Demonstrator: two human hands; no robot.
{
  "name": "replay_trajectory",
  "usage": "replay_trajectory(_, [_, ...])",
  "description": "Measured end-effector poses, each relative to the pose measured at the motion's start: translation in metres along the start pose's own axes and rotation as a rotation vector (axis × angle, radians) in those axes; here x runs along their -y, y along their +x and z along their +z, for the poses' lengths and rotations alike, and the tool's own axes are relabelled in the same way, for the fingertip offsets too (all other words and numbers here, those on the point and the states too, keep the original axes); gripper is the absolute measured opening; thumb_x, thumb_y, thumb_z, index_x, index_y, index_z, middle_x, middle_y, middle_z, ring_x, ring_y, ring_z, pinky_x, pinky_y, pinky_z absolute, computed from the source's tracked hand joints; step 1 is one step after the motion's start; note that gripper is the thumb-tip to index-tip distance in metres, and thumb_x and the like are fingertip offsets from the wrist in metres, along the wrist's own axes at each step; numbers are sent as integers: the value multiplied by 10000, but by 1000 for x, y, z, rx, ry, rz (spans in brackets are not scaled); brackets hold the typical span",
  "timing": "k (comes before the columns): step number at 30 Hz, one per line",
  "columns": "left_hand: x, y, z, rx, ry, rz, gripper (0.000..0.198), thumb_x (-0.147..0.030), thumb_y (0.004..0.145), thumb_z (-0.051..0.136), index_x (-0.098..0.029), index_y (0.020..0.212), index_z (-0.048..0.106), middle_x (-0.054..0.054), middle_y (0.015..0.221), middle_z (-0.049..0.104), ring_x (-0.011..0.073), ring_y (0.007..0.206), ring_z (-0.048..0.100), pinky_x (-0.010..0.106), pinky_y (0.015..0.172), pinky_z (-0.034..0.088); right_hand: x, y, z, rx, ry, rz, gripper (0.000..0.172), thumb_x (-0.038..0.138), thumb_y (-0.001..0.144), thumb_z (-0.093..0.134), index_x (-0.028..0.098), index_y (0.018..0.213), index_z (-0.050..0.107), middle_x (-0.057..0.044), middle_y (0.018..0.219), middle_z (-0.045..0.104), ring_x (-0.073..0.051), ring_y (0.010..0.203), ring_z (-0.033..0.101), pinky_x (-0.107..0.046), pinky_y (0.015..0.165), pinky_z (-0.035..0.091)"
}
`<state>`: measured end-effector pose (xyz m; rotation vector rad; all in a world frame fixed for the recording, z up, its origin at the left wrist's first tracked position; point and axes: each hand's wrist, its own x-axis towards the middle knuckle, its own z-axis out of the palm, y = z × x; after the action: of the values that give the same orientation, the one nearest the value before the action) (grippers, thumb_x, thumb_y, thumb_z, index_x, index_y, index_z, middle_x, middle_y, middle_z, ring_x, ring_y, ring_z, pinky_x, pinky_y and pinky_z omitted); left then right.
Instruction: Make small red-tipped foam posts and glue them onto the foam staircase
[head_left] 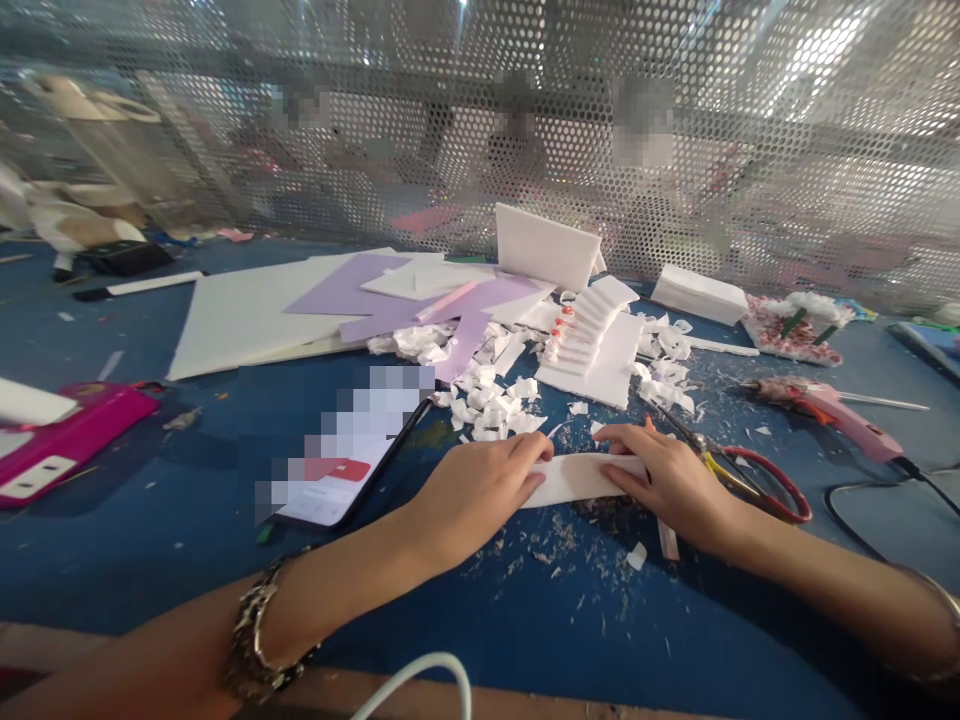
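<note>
Between my two hands lies a white strip of foam sheet (574, 478), low over the blue table (480, 620). My left hand (480, 490) grips its left end, thumb and fingers pinched together. At the other end my right hand (667, 480) holds the strip with thumb and fingers. Scissors (750, 480) with red and yellow handles lie just beyond my right hand, their blades partly hidden. A heap of white foam scraps (495, 400) sits behind the strip. Further back, a small white stepped piece (592, 330) with red beads stands on a white sheet.
A phone (345, 460) rests left of my left hand. White and lilac sheets (247, 310) spread behind it. At right are a pink glue gun (847, 410) with its cord and a flower-decorated piece (799, 325). A perforated metal screen (420, 130) closes off the back.
</note>
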<state>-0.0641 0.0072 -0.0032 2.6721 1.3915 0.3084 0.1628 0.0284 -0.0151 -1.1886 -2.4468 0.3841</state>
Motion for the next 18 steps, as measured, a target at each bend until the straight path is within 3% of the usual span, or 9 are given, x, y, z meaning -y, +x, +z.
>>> replay_trajectory(5, [-1, 1, -4, -153, 35, 100, 127, -130, 852, 467, -146, 978, 470, 51, 887, 620, 149, 654, 596, 233, 511, 411, 3, 5, -16, 70, 55, 7, 285, 217, 834, 517, 181, 1113, 558, -31, 788, 620, -129, 689, 585, -228, 591, 443])
replay_trajectory(9, [3, 2, -8, -234, 16, 208, 213, -130, 867, 448, -136, 1079, 457, 63, 932, 615, 146, 741, 591, 246, 608, 452, 4, 8, -30, 188, 94, -24, 174, 182, 839, 507, 196, 962, 629, -19, 788, 600, -110, 667, 544, -229, 605, 427])
replay_trajectory(14, [3, 3, -11, -145, 76, 233, 308, -83, 820, 439, -147, 1108, 529, 60, 913, 584, 168, 803, 562, 267, 659, 440, 11, 4, -33, 132, 10, -135, 167, 205, 867, 469, 183, 878, 634, -45, 851, 564, -122, 735, 536, -243, 640, 435])
replay_trajectory(18, [-5, 3, -14, -77, 95, 266, 220, -175, 831, 462, -160, 994, 610, 52, 825, 558, 180, 770, 537, 284, 645, 417, 29, -3, -33, 19, -161, -280, 181, 199, 878, 441, 149, 869, 614, -71, 883, 559, -141, 761, 530, -265, 653, 436])
